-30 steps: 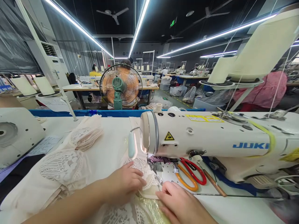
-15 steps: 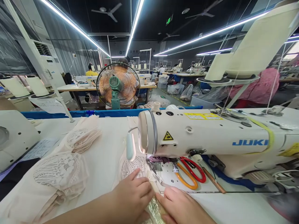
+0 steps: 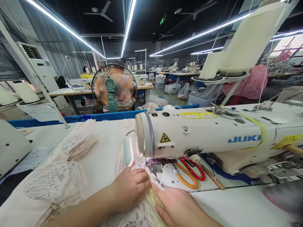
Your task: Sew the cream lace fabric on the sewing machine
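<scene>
Cream lace fabric, near bench edge, just before presser foot of white sewing machine. Left hand flat on lace, fingers loosely curled; right hand pressed alongside, touching. Orange and red scissors under machine arm. Lace pieces stacked toward bench's left. Fan beyond far edge.

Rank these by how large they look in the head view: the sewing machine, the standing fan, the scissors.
1. sewing machine, largest; it is also nearest.
2. standing fan; it stands farther away, so its true size is unsure.
3. scissors, smallest.
</scene>
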Motion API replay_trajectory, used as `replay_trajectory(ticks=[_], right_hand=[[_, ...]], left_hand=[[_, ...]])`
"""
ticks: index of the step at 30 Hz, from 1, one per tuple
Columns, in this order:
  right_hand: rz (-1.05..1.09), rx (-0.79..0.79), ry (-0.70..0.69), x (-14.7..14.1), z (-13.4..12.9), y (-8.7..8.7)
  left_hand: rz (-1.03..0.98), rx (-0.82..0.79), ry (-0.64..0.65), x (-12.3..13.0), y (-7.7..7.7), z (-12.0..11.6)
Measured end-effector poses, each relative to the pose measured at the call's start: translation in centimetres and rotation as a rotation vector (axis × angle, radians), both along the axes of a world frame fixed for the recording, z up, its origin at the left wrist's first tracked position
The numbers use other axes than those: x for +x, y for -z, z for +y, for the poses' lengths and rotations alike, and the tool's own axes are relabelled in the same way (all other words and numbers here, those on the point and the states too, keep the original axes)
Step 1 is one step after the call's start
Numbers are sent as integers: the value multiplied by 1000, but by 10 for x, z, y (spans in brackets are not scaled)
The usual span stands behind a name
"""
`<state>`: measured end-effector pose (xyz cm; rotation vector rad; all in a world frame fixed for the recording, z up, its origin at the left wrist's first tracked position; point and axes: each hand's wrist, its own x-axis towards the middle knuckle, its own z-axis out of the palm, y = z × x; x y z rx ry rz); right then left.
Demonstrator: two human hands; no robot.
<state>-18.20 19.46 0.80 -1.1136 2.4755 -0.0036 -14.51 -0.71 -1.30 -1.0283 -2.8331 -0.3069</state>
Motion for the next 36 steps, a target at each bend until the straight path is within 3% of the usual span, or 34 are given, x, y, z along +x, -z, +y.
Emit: replay_trajectory(ticks=[7, 16, 29, 32, 36], right_hand=[[105, 121, -22, 0, -10, -5], [126, 29, -18, 0, -4, 9], [58, 11, 31, -1, -3, 9], [104, -31, 16, -1, 1, 19], [191, -252, 8, 1, 13, 37]], left_hand=[[27, -104, 0, -16, 0, -11], [77, -80, 66, -33, 4, -22], [52, -73, -23, -52, 26, -39], [67, -59, -17, -55, 21, -40], [111, -51, -108, -45, -2, -34]])
